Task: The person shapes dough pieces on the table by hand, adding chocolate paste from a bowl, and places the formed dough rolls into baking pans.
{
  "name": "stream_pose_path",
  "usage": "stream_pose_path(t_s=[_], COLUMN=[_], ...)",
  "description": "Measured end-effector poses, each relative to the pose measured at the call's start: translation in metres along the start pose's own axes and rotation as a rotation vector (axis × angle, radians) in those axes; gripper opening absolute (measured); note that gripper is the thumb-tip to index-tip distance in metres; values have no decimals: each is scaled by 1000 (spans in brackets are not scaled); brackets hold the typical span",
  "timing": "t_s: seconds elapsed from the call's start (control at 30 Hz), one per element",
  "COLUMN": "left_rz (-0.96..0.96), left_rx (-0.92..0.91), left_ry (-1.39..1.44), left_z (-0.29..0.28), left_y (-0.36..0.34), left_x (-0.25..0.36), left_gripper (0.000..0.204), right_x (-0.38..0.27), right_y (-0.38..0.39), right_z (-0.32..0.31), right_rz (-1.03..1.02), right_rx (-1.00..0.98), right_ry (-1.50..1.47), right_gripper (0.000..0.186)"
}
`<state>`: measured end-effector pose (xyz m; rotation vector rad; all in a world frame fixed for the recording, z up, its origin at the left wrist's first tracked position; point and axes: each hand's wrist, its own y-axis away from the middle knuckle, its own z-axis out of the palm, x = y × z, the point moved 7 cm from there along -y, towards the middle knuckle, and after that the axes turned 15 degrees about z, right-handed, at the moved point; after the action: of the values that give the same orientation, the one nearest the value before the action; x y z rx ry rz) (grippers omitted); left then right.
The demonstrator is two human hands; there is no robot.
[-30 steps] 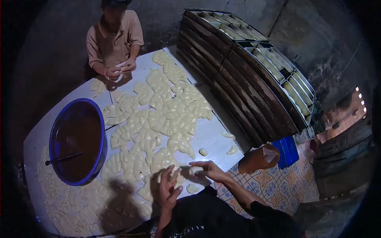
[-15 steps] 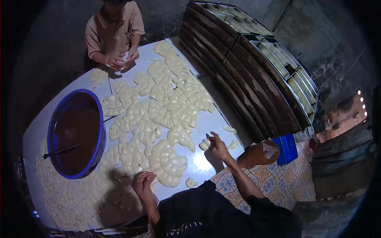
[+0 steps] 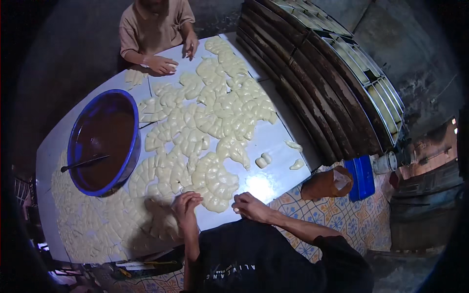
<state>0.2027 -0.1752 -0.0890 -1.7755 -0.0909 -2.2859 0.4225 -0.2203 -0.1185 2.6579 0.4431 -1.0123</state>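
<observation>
Pale, glossy dough pieces (image 3: 215, 180) lie in overlapping rows across the white tiled table. My right hand (image 3: 251, 207) is closed at the near edge, its fingertips pinching a small piece of dough (image 3: 236, 210), mostly covered by the fingers. My left hand (image 3: 185, 207) is beside the lower dough row, fingers curled together; whether anything is in them is hidden. Two small dough lumps (image 3: 263, 160) rest side by side beyond my right hand. Farther right lie two flat dough scraps (image 3: 296, 164).
A blue basin (image 3: 136, 141) of brown liquid with a dark-handled tool stands at left. Thin dough strips (image 3: 83, 224) cover the near left. Stacked dark trays (image 3: 312, 93) line the right side. Across the table, a co-worker's hands (image 3: 163, 65) are over the tabletop.
My right hand has left the two dough lumps and come nearer, taking hold of the small piece from the near edge. The co-worker's hands have moved apart. The whole view has shifted.
</observation>
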Motion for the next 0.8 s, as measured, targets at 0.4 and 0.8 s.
stream_pose_path(t_s=[0.4,0.8], left_rz=[-348,-18], left_rx=[-101,177], left_ry=[533,480], left_z=[51,25], left_y=[23,-2], left_x=[5,15], left_gripper=[33,46], right_x=[-137,-107], right_y=[-44,-85], right_z=[-90,-60], right_rz=[-100,69], right_rx=[84,381], right_ry=[-106,-541], right_gripper=[69,34])
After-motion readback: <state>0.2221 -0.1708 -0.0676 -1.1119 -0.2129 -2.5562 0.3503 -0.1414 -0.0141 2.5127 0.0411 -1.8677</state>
